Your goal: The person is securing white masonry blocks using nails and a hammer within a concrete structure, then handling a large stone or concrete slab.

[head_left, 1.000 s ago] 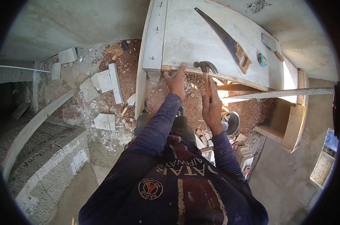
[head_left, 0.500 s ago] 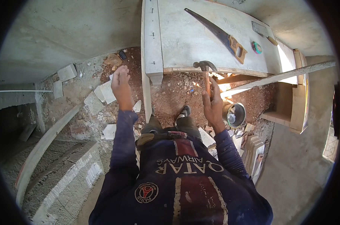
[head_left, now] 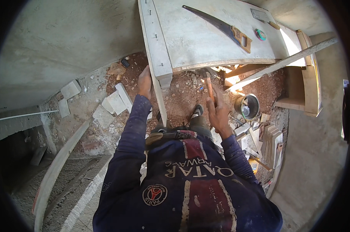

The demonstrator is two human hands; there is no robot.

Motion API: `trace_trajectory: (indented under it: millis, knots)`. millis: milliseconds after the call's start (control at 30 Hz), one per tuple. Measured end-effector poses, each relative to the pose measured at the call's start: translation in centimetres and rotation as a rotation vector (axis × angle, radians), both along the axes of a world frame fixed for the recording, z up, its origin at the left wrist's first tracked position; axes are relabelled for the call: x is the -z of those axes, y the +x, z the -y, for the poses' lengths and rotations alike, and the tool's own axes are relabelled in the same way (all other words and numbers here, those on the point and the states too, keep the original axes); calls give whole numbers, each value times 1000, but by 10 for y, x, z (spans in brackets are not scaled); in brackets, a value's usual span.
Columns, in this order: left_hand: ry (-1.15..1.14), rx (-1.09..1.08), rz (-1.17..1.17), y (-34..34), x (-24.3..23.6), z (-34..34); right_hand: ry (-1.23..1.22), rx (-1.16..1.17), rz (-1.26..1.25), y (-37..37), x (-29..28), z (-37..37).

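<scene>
At the corner of the pale panel (head_left: 190, 46), head view: your right hand (head_left: 218, 112) is closed around the wooden handle of a claw hammer (head_left: 209, 88). The hammer's head sits just off the panel's near edge, over the rubble floor. Your left hand (head_left: 145, 84) is up against the outer side of a long, narrow plank (head_left: 160, 101) that runs along the panel's left end and juts toward your body. Whether those fingers curl round the plank or only brace it, cannot tell.

Handling, by judgement: hammer rigid and head-heavy; dust could make the handle slick, so a grip lower on the shaft gives more swing, one nearer the head more control. Plank looks stiff across its width, light enough for one hand, likely to flex or shiver along its free end. Best hold: flat palm on the outer face near the corner, fingertips clear of the edge. Rough timber may splinter.

Nearby: upright nails (head_left: 156, 36) in the strip (head_left: 159, 50) beside the plank; they could snag a sleeve.
</scene>
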State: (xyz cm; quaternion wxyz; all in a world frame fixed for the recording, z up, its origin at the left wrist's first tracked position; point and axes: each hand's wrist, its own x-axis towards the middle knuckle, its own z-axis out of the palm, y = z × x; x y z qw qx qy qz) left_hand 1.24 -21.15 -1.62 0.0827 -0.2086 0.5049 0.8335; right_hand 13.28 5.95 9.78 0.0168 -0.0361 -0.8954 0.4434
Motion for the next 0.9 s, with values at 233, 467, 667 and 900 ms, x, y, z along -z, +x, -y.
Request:
trace_trajectory:
  millis: [233,467,667,900]
  knots:
    - [51,-42,58,4,1,-13,21,-246,-273,-28,-25,56]
    - [8,14,59,-2,22,-9,219,-302,183,-34,12,57]
    - [-94,-7,-47,2,6,-8,-139,-141,258,-7,19,35]
    - [-14,101,33,-15,-64,-6,-44,-14,458,23,135,-12]
